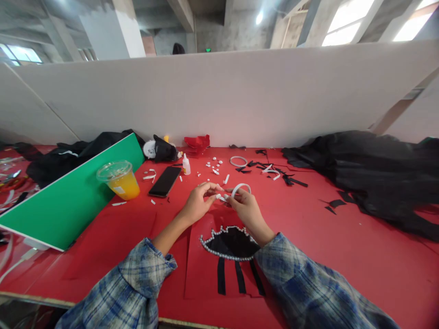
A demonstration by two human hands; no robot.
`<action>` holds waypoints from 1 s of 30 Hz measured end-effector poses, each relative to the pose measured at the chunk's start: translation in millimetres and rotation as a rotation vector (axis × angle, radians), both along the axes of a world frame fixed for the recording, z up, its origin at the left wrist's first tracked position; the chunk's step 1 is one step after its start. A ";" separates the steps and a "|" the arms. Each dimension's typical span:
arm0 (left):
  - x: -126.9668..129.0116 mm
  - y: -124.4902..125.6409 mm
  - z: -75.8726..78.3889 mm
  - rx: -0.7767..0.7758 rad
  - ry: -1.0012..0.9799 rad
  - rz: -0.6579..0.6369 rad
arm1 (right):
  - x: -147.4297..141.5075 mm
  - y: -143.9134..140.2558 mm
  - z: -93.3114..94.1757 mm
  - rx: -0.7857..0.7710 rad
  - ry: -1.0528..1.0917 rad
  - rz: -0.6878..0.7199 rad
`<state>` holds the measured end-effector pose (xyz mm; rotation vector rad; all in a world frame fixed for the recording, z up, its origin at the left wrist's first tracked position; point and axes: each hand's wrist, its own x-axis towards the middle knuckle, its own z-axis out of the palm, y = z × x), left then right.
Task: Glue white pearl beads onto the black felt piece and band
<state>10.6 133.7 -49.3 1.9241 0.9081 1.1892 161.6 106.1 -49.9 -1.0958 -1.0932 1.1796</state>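
My right hand (247,208) is closed round a thin white ring (242,186) that looks like a narrow roll of tape. My left hand (202,201) is closed in a pinch, with a small white piece (218,196) at its fingertips. Both hands meet above the red table, fingertips almost touching; what lies between them is partly hidden. Below them lies a red sheet (202,278) bearing a black half-moon shape (229,242) edged with silvery beads. Several black strips (240,276) run down from that shape. My right wrist and sleeve cover its right end.
At left stand a green board (68,201) and a cup of orange drink (123,183), with a black phone (165,181) and a small white bottle (186,165) beyond. White bits, another ring (238,161) and black scraps (291,179) lie ahead. Black cloth (363,169) covers the right.
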 end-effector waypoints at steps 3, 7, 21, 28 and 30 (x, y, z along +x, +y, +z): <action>0.5 -6.0 3.9 0.131 0.117 0.025 | 0.0 -1.7 1.1 -0.003 0.040 0.030; 0.8 -8.3 4.4 0.285 0.216 0.051 | 0.3 -2.9 2.6 -0.031 0.096 0.043; -1.5 0.3 -5.4 0.286 0.208 0.044 | 1.7 -6.1 9.2 -0.036 0.128 0.041; -6.1 -0.9 2.0 0.248 0.279 -0.037 | 2.3 -4.0 4.1 -0.035 0.095 0.051; -7.0 -0.8 2.3 0.249 0.284 -0.034 | 2.6 -3.3 2.9 -0.032 0.078 0.053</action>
